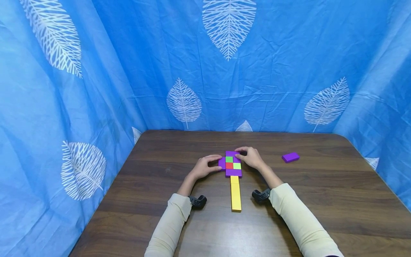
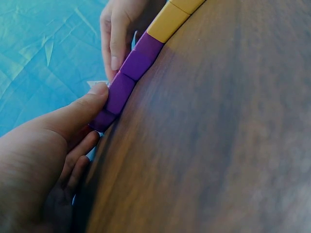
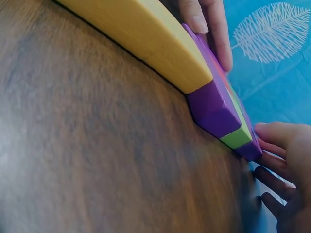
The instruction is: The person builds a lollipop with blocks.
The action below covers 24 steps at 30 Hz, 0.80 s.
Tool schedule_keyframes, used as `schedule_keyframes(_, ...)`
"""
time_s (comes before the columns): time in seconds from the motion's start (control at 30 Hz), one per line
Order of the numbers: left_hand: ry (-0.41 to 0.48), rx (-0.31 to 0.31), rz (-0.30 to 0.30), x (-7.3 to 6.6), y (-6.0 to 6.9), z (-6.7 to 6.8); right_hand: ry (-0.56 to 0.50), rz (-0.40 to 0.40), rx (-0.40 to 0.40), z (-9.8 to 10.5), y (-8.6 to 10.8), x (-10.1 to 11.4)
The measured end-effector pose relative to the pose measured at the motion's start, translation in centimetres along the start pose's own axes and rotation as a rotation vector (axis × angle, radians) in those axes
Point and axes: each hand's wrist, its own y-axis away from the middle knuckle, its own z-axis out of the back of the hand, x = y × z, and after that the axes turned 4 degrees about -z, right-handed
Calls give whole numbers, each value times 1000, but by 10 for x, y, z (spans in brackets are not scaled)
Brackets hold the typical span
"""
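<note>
A flat pattern of coloured blocks lies at the middle of the table. Its purple pieces surround a green block (image 1: 229,159), a red block (image 1: 229,165) and a lime block (image 1: 237,166). My left hand (image 1: 201,167) holds the left purple block (image 1: 222,163) between thumb and fingers. At the far right corner, my right hand (image 1: 252,157) pinches the far purple block (image 1: 231,154) with thumb and fingertips, which partly cover it. Another purple block (image 1: 233,172) closes the near side. From it a yellow strip (image 1: 236,196) runs toward me, seen large as a yellow block (image 3: 146,36) in the right wrist view.
A loose purple block (image 1: 290,157) lies on the wooden table (image 1: 321,192), right of my right hand. Blue curtains (image 1: 273,71) with white leaf prints hang behind the table and at both sides. Each wrist wears a black device (image 1: 198,202).
</note>
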Motion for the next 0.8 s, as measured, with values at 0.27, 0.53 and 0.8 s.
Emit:
schedule_keyframes(0.27, 0, 2, 4, -1, 0, 0, 4, 15, -20, -1, 0, 1)
schedule_keyframes(0.53, 1, 7, 11, 0, 1, 0, -2, 19, -13, -2, 0, 0)
schedule_keyframes(0.8, 0, 9, 33, 0, 0, -1, -4, 23, -9, -1, -1, -2)
